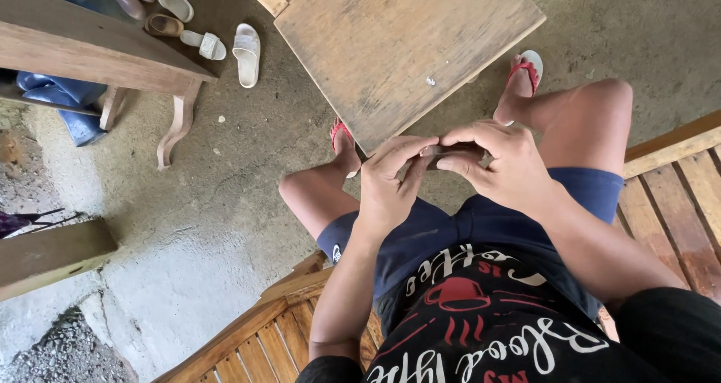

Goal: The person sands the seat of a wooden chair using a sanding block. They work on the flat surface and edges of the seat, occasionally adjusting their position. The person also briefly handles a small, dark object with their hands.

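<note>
- The left hand (387, 180) and right hand (499, 165) meet above the knees, fingertips almost touching, both pinching one small dark piece (449, 152) between them.
- Left hand: fingers curled and drawn together, thumb and forefinger nipping the piece's near end. Right hand: fingers bent over the top, thumb beneath, closed on the far end.
- The piece sits between the two hands, mostly hidden by fingers; only a short, flattish, dark brown strip shows. What it is made of cannot be told.
- Judged from the fingertip grip alone, it is light; neither wrist looks braced against any weight.
- It seems fairly stiff, since it spans the gap between the hands without sagging, though so little shows that this is a guess.
- Being small and thin, it could slip or drop easily; the safest hold looks like the two ends, thumb under and fingers over, as now.
- Just beyond the hands stands a worn wooden desk (398, 41), with a tiny pale speck (430, 81) on its top.
- Below the hands are blue shorts (481, 221); red sandals (526, 67) lie beyond the right hand, pale slippers (246, 52) well off past the left.
</note>
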